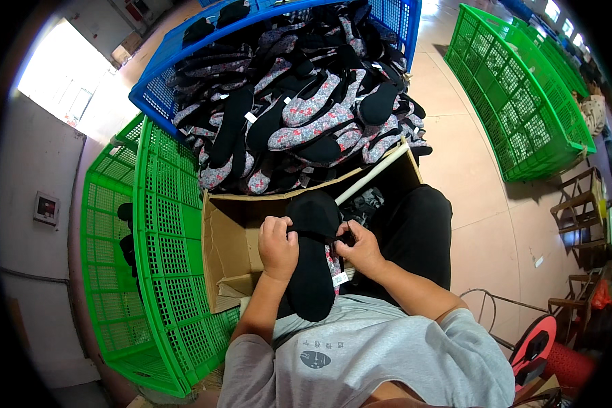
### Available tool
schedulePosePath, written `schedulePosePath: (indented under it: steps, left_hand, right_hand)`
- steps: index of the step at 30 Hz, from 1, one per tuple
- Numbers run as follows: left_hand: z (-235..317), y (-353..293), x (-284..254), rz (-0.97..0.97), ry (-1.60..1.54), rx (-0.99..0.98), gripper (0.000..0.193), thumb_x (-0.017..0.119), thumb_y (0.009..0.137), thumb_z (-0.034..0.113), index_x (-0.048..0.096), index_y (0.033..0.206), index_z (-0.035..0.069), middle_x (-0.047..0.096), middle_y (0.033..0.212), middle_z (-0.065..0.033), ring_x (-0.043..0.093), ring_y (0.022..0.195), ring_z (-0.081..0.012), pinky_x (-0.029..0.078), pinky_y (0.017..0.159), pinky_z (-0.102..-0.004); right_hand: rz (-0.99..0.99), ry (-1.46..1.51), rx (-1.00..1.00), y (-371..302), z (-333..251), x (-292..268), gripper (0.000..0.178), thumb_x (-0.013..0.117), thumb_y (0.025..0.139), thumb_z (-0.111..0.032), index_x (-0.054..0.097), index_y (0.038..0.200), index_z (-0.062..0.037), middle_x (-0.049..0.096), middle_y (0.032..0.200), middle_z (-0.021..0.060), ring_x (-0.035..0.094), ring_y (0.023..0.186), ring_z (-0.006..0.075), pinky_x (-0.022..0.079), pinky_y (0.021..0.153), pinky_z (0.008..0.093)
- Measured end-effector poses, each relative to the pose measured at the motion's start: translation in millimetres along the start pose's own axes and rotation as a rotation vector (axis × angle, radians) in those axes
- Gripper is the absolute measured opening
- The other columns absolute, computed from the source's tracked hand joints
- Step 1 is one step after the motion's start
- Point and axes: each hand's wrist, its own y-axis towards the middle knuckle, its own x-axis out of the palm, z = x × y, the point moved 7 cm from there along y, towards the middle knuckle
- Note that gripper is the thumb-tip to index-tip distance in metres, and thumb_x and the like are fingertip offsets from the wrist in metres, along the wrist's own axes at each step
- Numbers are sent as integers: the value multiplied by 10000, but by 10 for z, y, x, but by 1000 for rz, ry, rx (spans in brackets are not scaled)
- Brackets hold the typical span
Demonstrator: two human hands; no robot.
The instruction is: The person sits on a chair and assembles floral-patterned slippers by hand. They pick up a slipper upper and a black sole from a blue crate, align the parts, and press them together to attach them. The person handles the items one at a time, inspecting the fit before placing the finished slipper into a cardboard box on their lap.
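Observation:
A black cloth slipper lies lengthwise in front of my body, sole side up. A strip of grey-and-red floral fabric shows along its right edge, next to a small white tag. My left hand grips the left edge near the slipper's middle, fingers curled in. On the opposite edge my right hand pinches the black cloth between thumb and fingers. Beneath the slipper's far end is an open cardboard box. Its inside is partly hidden by the slipper and my hands.
Beyond the box, a blue crate is heaped with floral and black slippers. A white bar slants across the box. Green crates stand at my left, another green crate at the far right. Wooden stools stand at right.

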Motion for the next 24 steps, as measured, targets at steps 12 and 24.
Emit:
schedulePosePath:
  steps: [12, 24]
  left_hand:
    - [-79, 125, 67, -292, -403, -91, 360, 616, 670, -48, 687, 1011, 41, 579, 1003, -117, 557, 1003, -305, 457, 895, -381]
    - [-99, 252, 149, -423, -405, -88, 99, 712, 819, 73, 705, 907, 28, 587, 929, -57, 571, 932, -215, 447, 838, -314]
  right_hand:
    - [-2, -74, -94, 5, -23, -6, 185, 690, 813, -11, 575, 957, -29, 563, 839, 1, 561, 758, 62, 469, 694, 229]
    - [-28, 17, -17, 1, -10, 14, 192, 703, 826, -19, 576, 969, -39, 559, 828, -18, 550, 733, 50, 460, 667, 215]
